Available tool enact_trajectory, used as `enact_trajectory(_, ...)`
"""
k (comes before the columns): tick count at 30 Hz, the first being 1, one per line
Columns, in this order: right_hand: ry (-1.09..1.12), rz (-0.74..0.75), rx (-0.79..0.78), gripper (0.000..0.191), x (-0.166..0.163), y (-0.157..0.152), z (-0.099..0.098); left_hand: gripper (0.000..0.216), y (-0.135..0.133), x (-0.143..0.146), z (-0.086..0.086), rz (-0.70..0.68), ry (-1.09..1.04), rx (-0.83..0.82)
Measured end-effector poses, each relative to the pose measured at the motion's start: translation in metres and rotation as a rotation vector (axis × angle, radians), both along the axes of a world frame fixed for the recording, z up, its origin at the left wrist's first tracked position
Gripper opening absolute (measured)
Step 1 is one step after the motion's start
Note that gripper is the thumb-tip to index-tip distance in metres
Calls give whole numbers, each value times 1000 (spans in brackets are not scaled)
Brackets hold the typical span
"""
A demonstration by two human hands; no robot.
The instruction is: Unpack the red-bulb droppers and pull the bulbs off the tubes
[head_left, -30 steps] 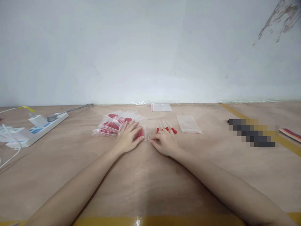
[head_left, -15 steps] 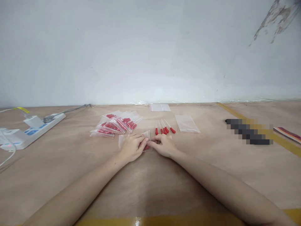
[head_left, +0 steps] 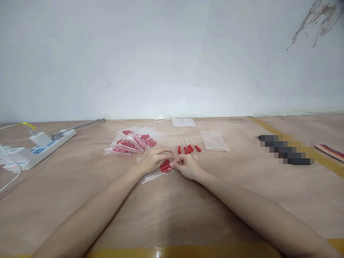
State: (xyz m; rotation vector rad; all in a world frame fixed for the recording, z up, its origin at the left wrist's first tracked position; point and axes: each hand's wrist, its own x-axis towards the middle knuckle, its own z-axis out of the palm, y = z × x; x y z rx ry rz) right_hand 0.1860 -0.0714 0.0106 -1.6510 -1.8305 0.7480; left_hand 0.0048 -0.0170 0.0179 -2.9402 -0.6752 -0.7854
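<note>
**Both hands on one small bag of droppers**

On the table (head_left: 172, 215), the left hand (head_left: 153, 160) holds a clear bag (head_left: 146, 177) of red-capped droppers, and the right hand (head_left: 188, 166) pinches its end. This looks like bag handling, and the thin plastic wants a light, even grip. Beyond lie loose droppers (head_left: 188, 147), filled bags (head_left: 131, 143) and empty bags (head_left: 214, 140).

Clear plastic bag (head_left: 151, 176), red-bulbed droppers (head_left: 165, 167) inside, lies flat before you, partly under your left hand (head_left: 153, 160), bulbs rightward.
</note>
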Motion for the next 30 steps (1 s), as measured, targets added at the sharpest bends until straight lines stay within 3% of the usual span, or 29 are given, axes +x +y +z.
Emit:
enact_trajectory(13, 65, 18, 39, 36, 2, 1, -5, 26, -6, 4, 2, -119, -18, 219)
enact_trajectory(15, 57, 70, 164, 32, 7, 3, -8, 25, -7, 4, 1, -93, -29, 225)
enact_trajectory(20, -179, 363, 788, 20, 25, 11, -14, 22, -6, 0, -6, -30, -57, 187)
enact_trajectory(22, -309, 426, 957, 21, 28, 14, -13, 21, -5, -1, -7, -28, -70, 164)
enact_trajectory(25, -448, 483, 1113, 18, 27, 16, -10, 21, -6, -1, -7, -29, -65, 116)
enact_trajectory(30, -490, 412, 1221, 19, 24, 18, -9, 23, -7, 0, -5, -46, -49, 77)
